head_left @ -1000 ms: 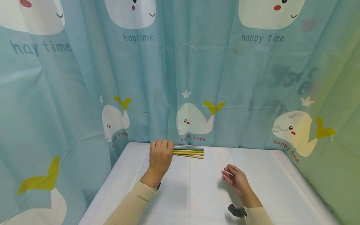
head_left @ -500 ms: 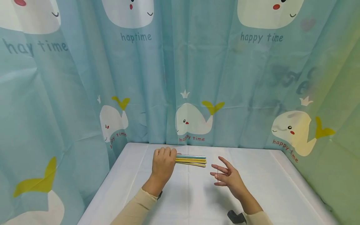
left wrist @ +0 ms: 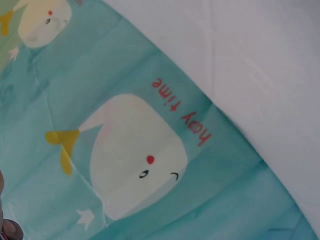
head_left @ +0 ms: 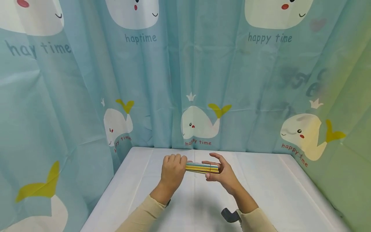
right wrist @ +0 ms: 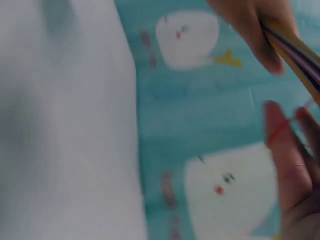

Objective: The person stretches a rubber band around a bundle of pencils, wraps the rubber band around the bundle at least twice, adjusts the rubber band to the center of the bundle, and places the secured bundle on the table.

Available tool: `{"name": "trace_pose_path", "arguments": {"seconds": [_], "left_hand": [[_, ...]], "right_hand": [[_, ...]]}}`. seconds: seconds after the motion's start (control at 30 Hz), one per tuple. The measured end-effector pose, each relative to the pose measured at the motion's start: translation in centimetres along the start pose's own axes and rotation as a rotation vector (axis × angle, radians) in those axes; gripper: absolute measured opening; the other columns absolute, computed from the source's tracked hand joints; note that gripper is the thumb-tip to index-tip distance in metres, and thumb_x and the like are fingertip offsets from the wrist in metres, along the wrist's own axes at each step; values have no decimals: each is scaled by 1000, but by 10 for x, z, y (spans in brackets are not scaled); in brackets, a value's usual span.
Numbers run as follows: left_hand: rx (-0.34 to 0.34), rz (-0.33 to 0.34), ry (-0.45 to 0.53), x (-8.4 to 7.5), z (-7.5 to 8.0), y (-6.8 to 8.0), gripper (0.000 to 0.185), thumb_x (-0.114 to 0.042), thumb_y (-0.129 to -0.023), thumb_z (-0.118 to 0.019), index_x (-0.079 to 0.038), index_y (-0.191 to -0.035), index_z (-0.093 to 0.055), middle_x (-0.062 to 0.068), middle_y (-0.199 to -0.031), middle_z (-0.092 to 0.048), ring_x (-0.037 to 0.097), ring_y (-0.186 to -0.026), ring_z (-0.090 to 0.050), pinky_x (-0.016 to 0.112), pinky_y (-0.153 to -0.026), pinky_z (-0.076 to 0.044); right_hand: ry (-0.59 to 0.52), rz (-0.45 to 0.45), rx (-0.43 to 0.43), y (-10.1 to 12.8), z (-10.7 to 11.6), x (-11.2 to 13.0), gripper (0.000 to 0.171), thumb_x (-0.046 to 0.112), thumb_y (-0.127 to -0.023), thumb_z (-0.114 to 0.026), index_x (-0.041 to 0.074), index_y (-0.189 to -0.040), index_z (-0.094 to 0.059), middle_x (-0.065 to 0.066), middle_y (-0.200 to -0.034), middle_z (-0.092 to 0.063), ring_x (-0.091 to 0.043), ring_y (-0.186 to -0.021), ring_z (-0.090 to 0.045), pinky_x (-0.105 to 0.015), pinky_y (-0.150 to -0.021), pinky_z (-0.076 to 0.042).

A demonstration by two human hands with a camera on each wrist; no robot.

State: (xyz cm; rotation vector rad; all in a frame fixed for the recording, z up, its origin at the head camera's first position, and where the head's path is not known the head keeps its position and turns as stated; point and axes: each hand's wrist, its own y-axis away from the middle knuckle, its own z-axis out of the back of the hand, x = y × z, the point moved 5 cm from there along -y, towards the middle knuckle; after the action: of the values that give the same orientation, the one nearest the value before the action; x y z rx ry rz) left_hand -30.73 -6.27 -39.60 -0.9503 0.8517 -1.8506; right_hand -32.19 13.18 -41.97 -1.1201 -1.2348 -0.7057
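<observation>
In the head view my left hand [head_left: 173, 170] grips a bundle of thin, pencil-like coloured sticks [head_left: 197, 167], yellow, green and white, held level above the table. Their free ends point right. My right hand [head_left: 227, 177] is at those ends with thumb and fingers spread around them. A thin red rubber band [head_left: 210, 167] is stretched across its fingers and crosses the stick ends in this view. The right wrist view shows the red band [right wrist: 280, 131] over the fingertips, beside the sticks [right wrist: 300, 62]. In the left wrist view only a bit of fingertip [left wrist: 12, 229] shows at the lower left edge.
A white-covered table [head_left: 266, 187] lies under both hands. Behind it and at the sides hangs a blue-green curtain [head_left: 249, 80] with whale prints. A dark wrist-camera mount [head_left: 230, 215] sits by the right sleeve.
My right hand has moved left and up, bringing the spread band to the stick ends. My left hand has come slightly right and nearer with the sticks.
</observation>
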Motion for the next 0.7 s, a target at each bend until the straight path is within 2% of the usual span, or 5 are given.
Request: {"name": "trace_pose_path", "arguments": {"seconds": [0.1,0.2,0.37,0.6,0.7], "left_hand": [[-11,36,10,2,4,-2,24,-6,-73,-77,-10,-76,-54,5,-63,-47,22,-56,-50,34,-55,-36],[-20,58,5,3,7,-4,28,-15,-75,-81,-9,-76,-53,5,-63,-48,22,-55,-50,34,-53,-34],[-2,80,-12,1,3,-5,29,-20,-77,-81,-9,-74,-54,6,-62,-49,22,-53,-50,34,-52,-32],[-8,117,-35,1,-3,-7,29,-6,-70,-78,-10,-71,-49,5,-58,-46,20,-48,-47,33,-48,-29],[-45,109,-18,1,-1,-12,26,-5,-74,-73,-11,-70,-48,4,-58,-44,20,-48,-45,33,-48,-29]], "right_hand": [[-114,38,-79,5,-10,-9,69,-3,-79,-72,4,-137,-36,-22,-127,-60,-31,-101,-66,-46,-78,-54],[-95,74,-74,8,-22,-19,52,-1,-85,-70,-2,-129,-43,-19,-120,-64,-30,-104,-66,-44,-80,-54],[73,216,42,17,-40,-23,26,-2,-90,-64,-15,-111,-61,-12,-102,-69,-18,-92,-68,-33,-78,-55],[577,675,113,34,-74,-18,49,10,-76,-78,17,-124,-69,2,-85,-46,-8,-76,-46,-20,-63,-45],[606,682,159,37,-85,-27,36,9,-81,-74,11,-117,-72,5,-83,-50,-6,-71,-47,-22,-59,-46]]}}
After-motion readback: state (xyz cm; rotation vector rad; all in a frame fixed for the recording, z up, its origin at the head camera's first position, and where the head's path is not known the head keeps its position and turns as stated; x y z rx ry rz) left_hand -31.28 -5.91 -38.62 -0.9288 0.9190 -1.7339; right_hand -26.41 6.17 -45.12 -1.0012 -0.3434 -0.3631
